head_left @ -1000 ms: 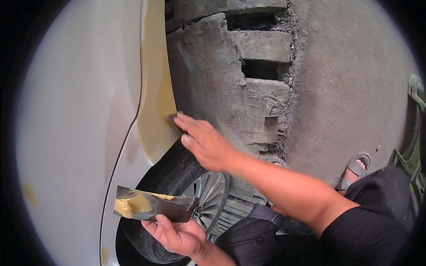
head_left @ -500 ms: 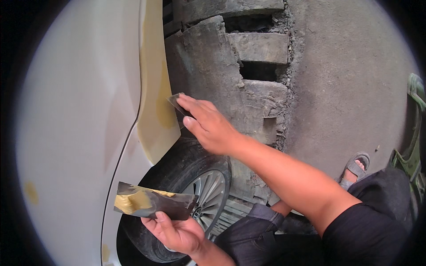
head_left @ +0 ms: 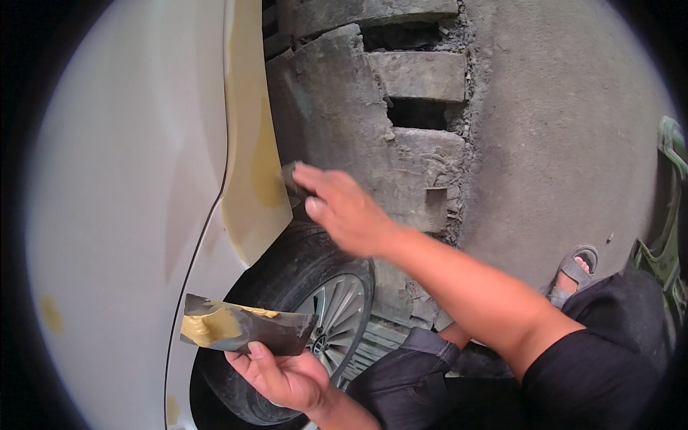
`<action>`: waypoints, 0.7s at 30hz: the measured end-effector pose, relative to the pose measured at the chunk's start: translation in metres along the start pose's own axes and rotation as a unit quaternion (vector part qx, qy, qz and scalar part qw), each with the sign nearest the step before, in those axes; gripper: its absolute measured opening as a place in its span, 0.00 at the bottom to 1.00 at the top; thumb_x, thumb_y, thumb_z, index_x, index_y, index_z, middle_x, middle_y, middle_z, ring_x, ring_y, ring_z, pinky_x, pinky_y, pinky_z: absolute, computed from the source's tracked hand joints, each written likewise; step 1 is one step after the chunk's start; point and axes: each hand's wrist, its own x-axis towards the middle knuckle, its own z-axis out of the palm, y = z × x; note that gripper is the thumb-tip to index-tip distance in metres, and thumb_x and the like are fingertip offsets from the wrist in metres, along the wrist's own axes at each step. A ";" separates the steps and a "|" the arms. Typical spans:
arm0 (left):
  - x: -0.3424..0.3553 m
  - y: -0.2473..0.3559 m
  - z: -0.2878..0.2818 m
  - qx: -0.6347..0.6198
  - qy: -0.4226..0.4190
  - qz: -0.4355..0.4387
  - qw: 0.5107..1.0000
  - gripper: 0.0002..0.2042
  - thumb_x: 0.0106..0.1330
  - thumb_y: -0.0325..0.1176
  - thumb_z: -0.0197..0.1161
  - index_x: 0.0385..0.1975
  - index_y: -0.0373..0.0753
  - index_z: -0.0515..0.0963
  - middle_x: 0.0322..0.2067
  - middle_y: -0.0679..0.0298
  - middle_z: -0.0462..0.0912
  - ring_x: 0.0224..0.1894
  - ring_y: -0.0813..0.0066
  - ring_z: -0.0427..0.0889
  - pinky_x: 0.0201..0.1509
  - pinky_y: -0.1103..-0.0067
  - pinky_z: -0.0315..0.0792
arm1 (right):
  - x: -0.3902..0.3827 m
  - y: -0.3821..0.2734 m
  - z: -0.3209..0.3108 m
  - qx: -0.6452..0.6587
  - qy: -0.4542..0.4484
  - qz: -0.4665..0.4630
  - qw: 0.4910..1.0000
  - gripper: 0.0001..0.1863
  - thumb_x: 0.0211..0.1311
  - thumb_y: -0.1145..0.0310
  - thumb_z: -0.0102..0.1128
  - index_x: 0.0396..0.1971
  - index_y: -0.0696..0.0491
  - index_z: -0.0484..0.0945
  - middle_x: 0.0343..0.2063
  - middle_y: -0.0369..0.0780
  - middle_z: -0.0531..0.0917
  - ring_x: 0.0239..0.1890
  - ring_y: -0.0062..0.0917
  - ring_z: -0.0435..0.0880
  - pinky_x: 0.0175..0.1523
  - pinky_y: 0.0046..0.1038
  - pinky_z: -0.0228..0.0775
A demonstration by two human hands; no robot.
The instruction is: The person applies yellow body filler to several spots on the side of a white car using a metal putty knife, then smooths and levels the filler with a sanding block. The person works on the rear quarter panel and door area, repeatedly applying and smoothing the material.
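Note:
My left hand (head_left: 283,376) grips a dark flat plate (head_left: 276,331) by its lower edge, thumb on top. Yellow body filler (head_left: 211,326) is heaped on the plate's left end. Higher up, my right hand (head_left: 347,208) is closed on a thin dark putty spreader (head_left: 291,179), which is blurred by motion. The spreader is at the edge of a white car's lower body panel (head_left: 247,179), beside a smeared yellow filler patch (head_left: 266,161); whether it touches cannot be made out. Smaller yellow spots mark the car door (head_left: 129,179).
Below the panel is a car wheel (head_left: 333,315) with a spoked rim. A broken concrete drain cover (head_left: 419,75) with open slots runs alongside the car. Rough concrete ground (head_left: 559,129) lies to the right, with my sandalled foot (head_left: 577,272) and a greenish frame-like part (head_left: 666,251).
My right hand and the spreader have moved slightly down and to the right. The left hand with its plate has shifted a little left.

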 end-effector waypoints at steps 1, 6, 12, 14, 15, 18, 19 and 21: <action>0.000 0.000 0.000 0.002 -0.001 -0.001 1.000 0.19 0.74 0.26 0.50 0.64 0.33 0.62 0.58 0.51 0.73 0.59 0.63 0.74 0.67 0.66 0.66 | 0.012 0.004 -0.002 0.006 -0.005 0.000 1.000 0.22 0.67 0.69 0.52 0.59 0.60 0.71 0.60 0.53 0.74 0.60 0.47 0.73 0.66 0.43 0.62; -0.003 -0.002 -0.002 0.000 0.009 -0.010 1.000 0.20 0.74 0.27 0.50 0.64 0.33 0.62 0.58 0.51 0.73 0.59 0.63 0.74 0.67 0.66 0.66 | 0.022 0.011 0.006 0.010 -0.010 -0.036 0.999 0.21 0.67 0.68 0.52 0.57 0.61 0.72 0.58 0.53 0.76 0.57 0.49 0.75 0.64 0.42 0.64; 0.000 -0.002 -0.003 -0.005 0.000 -0.014 1.000 0.20 0.74 0.26 0.50 0.64 0.33 0.62 0.58 0.52 0.73 0.59 0.64 0.74 0.67 0.66 0.65 | -0.028 0.001 -0.004 0.055 -0.218 0.137 0.965 0.23 0.68 0.68 0.54 0.62 0.57 0.71 0.62 0.47 0.75 0.59 0.43 0.75 0.66 0.38 0.64; 0.001 -0.003 -0.002 -0.011 0.000 -0.018 1.000 0.19 0.74 0.27 0.50 0.64 0.33 0.62 0.58 0.52 0.73 0.59 0.64 0.74 0.67 0.66 0.65 | -0.020 -0.006 -0.021 0.184 -0.188 0.170 0.950 0.24 0.68 0.66 0.56 0.61 0.57 0.72 0.61 0.45 0.76 0.60 0.38 0.76 0.66 0.35 0.65; 0.001 -0.003 -0.001 -0.008 0.002 -0.021 1.000 0.19 0.74 0.27 0.50 0.63 0.33 0.63 0.58 0.52 0.73 0.59 0.63 0.74 0.67 0.66 0.65 | -0.013 -0.012 -0.031 0.228 -0.195 0.228 0.926 0.24 0.68 0.65 0.56 0.61 0.58 0.72 0.61 0.44 0.77 0.60 0.35 0.77 0.65 0.34 0.66; 0.001 -0.005 0.006 -0.014 0.007 -0.026 1.000 0.18 0.75 0.27 0.50 0.62 0.32 0.63 0.58 0.52 0.73 0.59 0.63 0.74 0.67 0.65 0.65 | 0.006 -0.040 -0.061 0.391 -0.280 0.196 0.854 0.24 0.65 0.68 0.62 0.60 0.58 0.74 0.61 0.43 0.77 0.62 0.28 0.75 0.67 0.32 0.64; 0.001 -0.005 0.010 -0.021 0.009 -0.025 0.999 0.18 0.75 0.27 0.50 0.62 0.32 0.63 0.57 0.52 0.73 0.59 0.63 0.74 0.67 0.65 0.65 | 0.011 -0.049 -0.067 0.456 -0.300 0.151 0.824 0.24 0.65 0.69 0.62 0.60 0.59 0.74 0.62 0.43 0.76 0.62 0.28 0.74 0.68 0.33 0.63; 0.003 -0.002 0.016 -0.029 0.007 -0.017 0.999 0.18 0.75 0.27 0.50 0.62 0.32 0.63 0.57 0.52 0.73 0.58 0.62 0.74 0.67 0.65 0.65 | 0.014 -0.065 -0.069 0.551 -0.381 0.125 0.732 0.22 0.62 0.70 0.65 0.56 0.59 0.78 0.61 0.43 0.77 0.62 0.29 0.74 0.69 0.35 0.62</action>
